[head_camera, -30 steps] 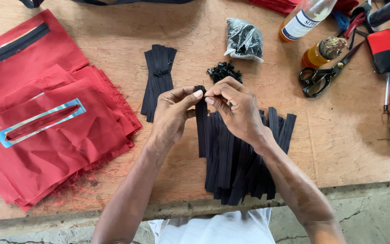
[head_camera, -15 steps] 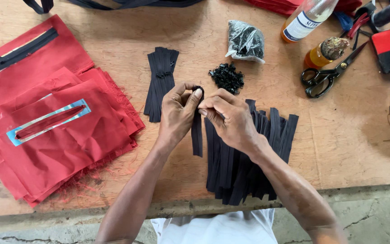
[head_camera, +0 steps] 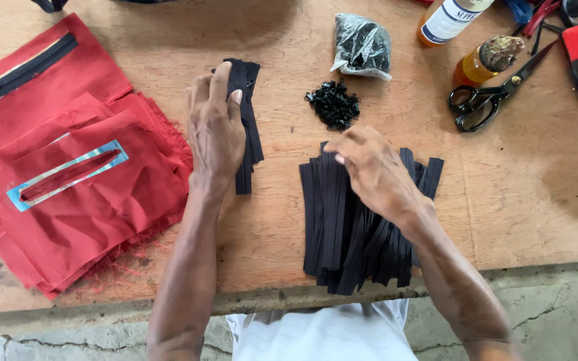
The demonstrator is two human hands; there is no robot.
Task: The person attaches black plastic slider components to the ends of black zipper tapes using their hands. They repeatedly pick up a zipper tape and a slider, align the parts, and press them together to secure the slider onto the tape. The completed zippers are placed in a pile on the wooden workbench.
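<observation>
Left hand (head_camera: 215,127) flat on small zipper stack (head_camera: 245,127), right hand (head_camera: 372,170) loosely reaching big zipper pile (head_camera: 356,227); next, pinching one strip free.

Zip strips (head_camera: 362,227) in the near pile: black throughout. Smaller stack of strips (head_camera: 249,113), far left of it: black. Loose sliders (head_camera: 334,105): black; bag (head_camera: 362,47) beyond them: clear, black contents. Fabric pieces (head_camera: 68,200) at left: red, frayed at the edges, one carrying a light blue rectangular frame (head_camera: 68,175). Table (head_camera: 503,187): bare tan wood. Scissors (head_camera: 486,97): black handles. Bottle (head_camera: 486,61) at far right: amber.
</observation>
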